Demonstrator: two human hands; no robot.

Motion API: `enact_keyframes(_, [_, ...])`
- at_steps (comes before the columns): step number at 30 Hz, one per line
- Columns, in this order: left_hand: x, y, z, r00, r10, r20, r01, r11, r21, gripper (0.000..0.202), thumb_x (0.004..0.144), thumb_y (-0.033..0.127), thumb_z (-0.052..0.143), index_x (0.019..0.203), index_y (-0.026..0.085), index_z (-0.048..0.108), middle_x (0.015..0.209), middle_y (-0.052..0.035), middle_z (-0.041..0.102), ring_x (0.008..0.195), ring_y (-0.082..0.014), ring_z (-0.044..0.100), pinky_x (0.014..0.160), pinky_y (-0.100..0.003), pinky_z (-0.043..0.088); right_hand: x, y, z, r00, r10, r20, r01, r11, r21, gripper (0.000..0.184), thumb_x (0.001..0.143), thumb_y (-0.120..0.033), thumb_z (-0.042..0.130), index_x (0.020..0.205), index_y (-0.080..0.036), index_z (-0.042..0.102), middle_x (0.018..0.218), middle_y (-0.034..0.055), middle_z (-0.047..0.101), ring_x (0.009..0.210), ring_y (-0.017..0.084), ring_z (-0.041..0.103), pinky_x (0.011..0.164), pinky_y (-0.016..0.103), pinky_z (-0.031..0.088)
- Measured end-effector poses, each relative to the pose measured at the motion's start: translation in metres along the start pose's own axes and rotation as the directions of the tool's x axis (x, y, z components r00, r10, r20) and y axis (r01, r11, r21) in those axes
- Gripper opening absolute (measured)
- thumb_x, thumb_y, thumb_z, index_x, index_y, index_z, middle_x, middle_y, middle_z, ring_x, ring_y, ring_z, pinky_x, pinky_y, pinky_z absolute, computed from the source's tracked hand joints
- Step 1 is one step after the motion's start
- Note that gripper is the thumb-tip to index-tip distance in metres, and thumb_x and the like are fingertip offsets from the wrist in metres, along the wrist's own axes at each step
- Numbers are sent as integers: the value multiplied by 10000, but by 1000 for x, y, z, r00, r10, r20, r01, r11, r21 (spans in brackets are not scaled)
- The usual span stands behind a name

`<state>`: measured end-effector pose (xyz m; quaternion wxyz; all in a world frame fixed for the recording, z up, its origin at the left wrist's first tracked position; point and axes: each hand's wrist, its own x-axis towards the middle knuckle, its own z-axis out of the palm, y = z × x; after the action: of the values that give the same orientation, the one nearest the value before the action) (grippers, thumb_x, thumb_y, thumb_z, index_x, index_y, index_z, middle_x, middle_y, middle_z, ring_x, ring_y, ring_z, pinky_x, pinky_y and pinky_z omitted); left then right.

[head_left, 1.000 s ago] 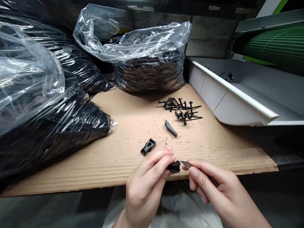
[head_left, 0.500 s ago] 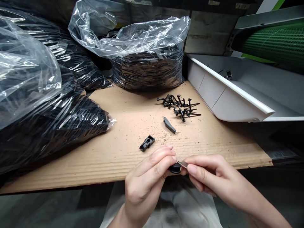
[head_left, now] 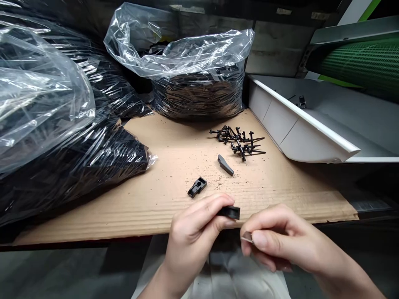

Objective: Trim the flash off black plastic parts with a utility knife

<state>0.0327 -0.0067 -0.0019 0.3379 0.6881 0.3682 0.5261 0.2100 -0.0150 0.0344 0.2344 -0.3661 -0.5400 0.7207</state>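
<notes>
My left hand (head_left: 196, 232) is closed on a black plastic part (head_left: 231, 212), whose hollow end sticks out past the fingertips. Between thumb and forefinger of my right hand (head_left: 277, 238) is a thin metal blade (head_left: 247, 237), apart from the part. Beyond my left hand, a black plastic clip (head_left: 197, 187) with a round hole lies on the cardboard (head_left: 156, 211). A dark grey tapered plastic piece (head_left: 225, 165) rests farther back, close to a tangle of black sprues (head_left: 243, 143).
A clear plastic bag (head_left: 199, 91) of dark contents stands at the back. More bags (head_left: 77, 153) fill the left side. To the right is a white chute (head_left: 305, 124) holding a few small black pieces, under a green ribbed roller (head_left: 361, 62). Dark shavings dot the cardboard.
My right hand has drawn the blade away from the black part, down and slightly right. My left hand has turned the part so its hollow end shows. The whole view has shifted slightly.
</notes>
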Motion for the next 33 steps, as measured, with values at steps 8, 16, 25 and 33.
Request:
enact_keyframes(8, [4, 3, 11, 946, -321, -53, 318, 946, -63, 214, 716, 226, 668, 921, 166, 673, 708, -2, 701, 516, -117, 624, 512, -171, 520, 3, 43, 22, 439, -834, -333, 180, 445, -877, 265, 791, -33, 519, 1012, -158, 596, 704, 21, 638, 531, 100, 578, 545, 190, 489])
enact_keyframes(16, [4, 1, 11, 978, -201, -64, 199, 979, -31, 181, 728, 262, 659, 884, 171, 668, 638, -6, 677, 411, -114, 567, 422, -201, 499, 19, 48, 25, 430, -870, -240, 80, 302, -950, 271, 806, 3, 480, 1036, -92, 587, 802, 110, 686, 746, 182, 661, 680, 245, 539])
enact_keyframes(25, [4, -2, 9, 995, -101, -20, 103, 989, 107, 142, 773, 284, 615, 821, 170, 685, 584, -7, 647, 460, -130, 566, 449, -229, 492, 12, 27, 18, 687, -648, -329, 99, 532, -841, 177, 854, -96, 419, 813, -143, 585, 601, 2, 546, 500, 103, 515, 490, 202, 435])
enact_keyframes(33, [5, 0, 9, 981, -192, -4, 191, 980, 53, 160, 750, 262, 638, 859, 152, 679, 641, -21, 676, 542, -154, 609, 450, -218, 496, 2, 7, 6, 821, -461, -337, 98, 695, -712, 205, 875, -183, 436, 735, -187, 585, 588, -21, 529, 495, 93, 494, 479, 197, 406])
